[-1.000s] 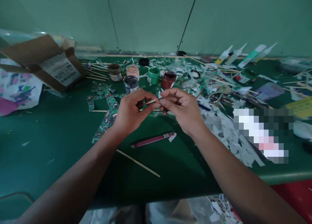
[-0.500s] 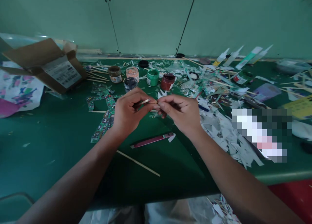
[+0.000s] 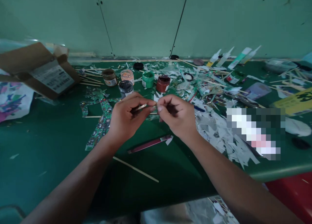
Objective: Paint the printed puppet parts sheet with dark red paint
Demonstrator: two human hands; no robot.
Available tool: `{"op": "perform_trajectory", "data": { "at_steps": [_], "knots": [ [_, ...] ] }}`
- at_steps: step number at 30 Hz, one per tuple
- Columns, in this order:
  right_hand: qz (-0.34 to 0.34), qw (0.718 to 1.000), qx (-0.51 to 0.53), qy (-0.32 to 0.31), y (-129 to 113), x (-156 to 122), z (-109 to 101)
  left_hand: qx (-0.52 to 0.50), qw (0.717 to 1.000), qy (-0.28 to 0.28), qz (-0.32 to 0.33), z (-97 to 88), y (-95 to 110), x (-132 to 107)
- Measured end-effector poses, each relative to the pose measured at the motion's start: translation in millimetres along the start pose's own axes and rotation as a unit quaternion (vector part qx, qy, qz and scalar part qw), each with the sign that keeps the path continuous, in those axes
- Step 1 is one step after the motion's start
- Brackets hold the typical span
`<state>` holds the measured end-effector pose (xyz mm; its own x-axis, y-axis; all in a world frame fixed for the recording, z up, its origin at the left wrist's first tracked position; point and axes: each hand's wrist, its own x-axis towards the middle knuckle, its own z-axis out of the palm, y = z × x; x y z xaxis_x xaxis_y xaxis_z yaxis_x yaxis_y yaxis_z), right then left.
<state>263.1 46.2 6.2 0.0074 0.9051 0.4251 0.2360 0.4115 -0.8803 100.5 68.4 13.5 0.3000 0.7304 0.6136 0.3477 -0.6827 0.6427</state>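
My left hand point(image 3: 125, 117) is closed, with a thin wooden stick point(image 3: 142, 106) held under its fingers and only one end showing. Its thumb and forefinger also meet the fingertips of my right hand point(image 3: 179, 115). The right hand is pinched at the same spot, on something too small to make out. Beneath the hands lies a dark pink craft knife or similar slim tool point(image 3: 148, 144), a scrap of white paper at its tip. Nearer to me rests another wooden stick point(image 3: 136, 169). Left of my hands is a green patterned cutout shape point(image 3: 98, 133), partly covered by the left hand.
Open paint jars, among them a red one point(image 3: 163, 83) and a green one point(image 3: 148, 79), stand behind the hands. A cardboard box point(image 3: 48, 71) sits at the left. White paper scraps point(image 3: 219, 133) cover the right side. Glue bottles point(image 3: 240, 58) lean at the back right.
The view has shifted slightly, so things on the table appear a little further left. Both hands keep their pinch, with only small finger movement.
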Motion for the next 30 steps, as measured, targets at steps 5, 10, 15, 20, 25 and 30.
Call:
{"op": "perform_trajectory", "data": {
  "at_steps": [5, 10, 15, 20, 25, 30],
  "knots": [
    [0.036, 0.997, 0.058, -0.029, -1.6, 1.1, -0.1, -0.012, 1.0, -0.003, -0.019, -0.8, 0.4, 0.7],
    [0.015, 1.0, -0.015, -0.017, -1.4, -0.7, 1.5, 0.0, 0.999, -0.013, -0.045, -1.0, 3.0, 3.3],
    [0.01, 0.999, -0.04, -0.012, -2.7, -1.5, 4.9, 0.038, 0.998, -0.029, -0.03, 0.7, 0.0, 0.6],
    [0.009, 0.998, -0.068, -0.008, -2.8, -1.7, 7.0, 0.096, 0.993, -0.063, 0.039, 4.7, -2.5, -2.2],
    [-0.017, 0.994, -0.11, -0.002, -5.0, -3.8, 8.0, 0.119, 0.986, -0.096, 0.062, 7.7, -1.0, -3.9],
    [-0.07, 0.985, -0.16, 0.005, -6.1, -5.7, 6.9, 0.101, 0.986, -0.108, 0.079, 7.9, 0.4, -3.9]
  ]
}}
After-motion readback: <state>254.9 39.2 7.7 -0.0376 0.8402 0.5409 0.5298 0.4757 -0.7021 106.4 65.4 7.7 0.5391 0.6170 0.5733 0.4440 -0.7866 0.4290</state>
